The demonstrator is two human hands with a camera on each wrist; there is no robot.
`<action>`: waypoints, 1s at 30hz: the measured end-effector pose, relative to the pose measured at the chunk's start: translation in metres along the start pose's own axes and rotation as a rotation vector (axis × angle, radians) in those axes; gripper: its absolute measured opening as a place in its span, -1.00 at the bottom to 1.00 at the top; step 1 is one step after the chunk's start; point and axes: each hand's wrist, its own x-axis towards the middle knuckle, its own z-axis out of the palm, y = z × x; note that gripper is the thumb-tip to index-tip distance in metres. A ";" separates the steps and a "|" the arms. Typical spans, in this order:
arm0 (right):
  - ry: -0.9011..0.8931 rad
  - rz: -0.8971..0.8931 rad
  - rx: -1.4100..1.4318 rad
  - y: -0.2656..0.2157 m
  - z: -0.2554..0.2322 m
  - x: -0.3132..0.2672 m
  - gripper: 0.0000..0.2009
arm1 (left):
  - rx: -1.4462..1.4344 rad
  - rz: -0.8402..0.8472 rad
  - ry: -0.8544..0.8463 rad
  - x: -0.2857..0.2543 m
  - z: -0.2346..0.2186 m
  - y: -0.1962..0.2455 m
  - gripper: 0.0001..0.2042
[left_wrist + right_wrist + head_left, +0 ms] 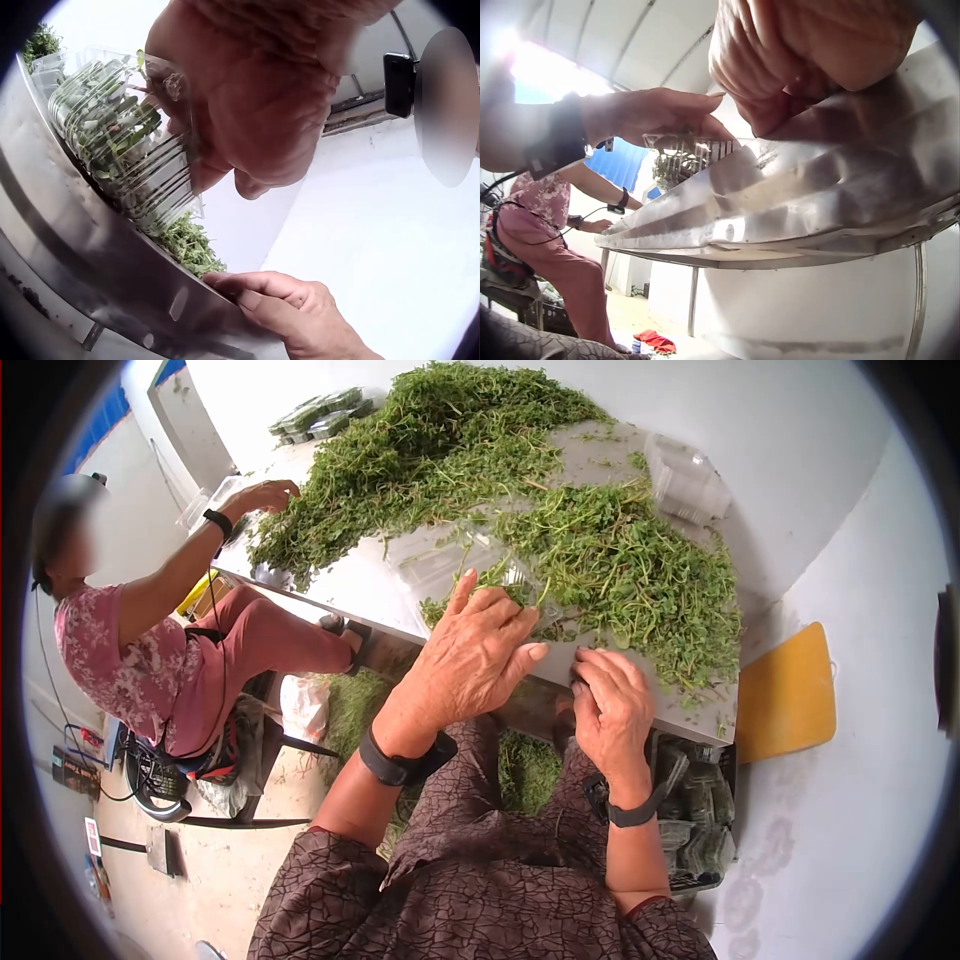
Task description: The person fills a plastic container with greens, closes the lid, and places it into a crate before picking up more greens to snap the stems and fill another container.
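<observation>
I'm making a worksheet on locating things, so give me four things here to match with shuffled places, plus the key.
1. Left hand
2. Right hand
3. Yellow panel
4. Greens

A. Heaped across the table
B. By the wall, at the head view's right
C. At the clear box
D. At the table's edge, apart from the clear box

Pairs: 1-C, 2-D, 3-B, 4-A

Left hand is palm-down, thumb outstretched; right hand beside it, fingers loosely bent.
</observation>
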 end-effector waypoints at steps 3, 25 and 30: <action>-0.002 0.004 0.010 0.000 0.000 0.000 -0.76 | 0.021 -0.072 -0.118 0.001 -0.001 0.000 -0.57; 0.009 -0.013 -0.032 -0.002 0.000 0.001 -0.76 | -0.030 0.008 -0.016 0.002 0.002 -0.010 -0.53; -0.006 -0.015 -0.036 -0.004 0.000 0.001 -0.76 | 0.014 -0.072 -0.122 0.005 -0.002 -0.007 -0.54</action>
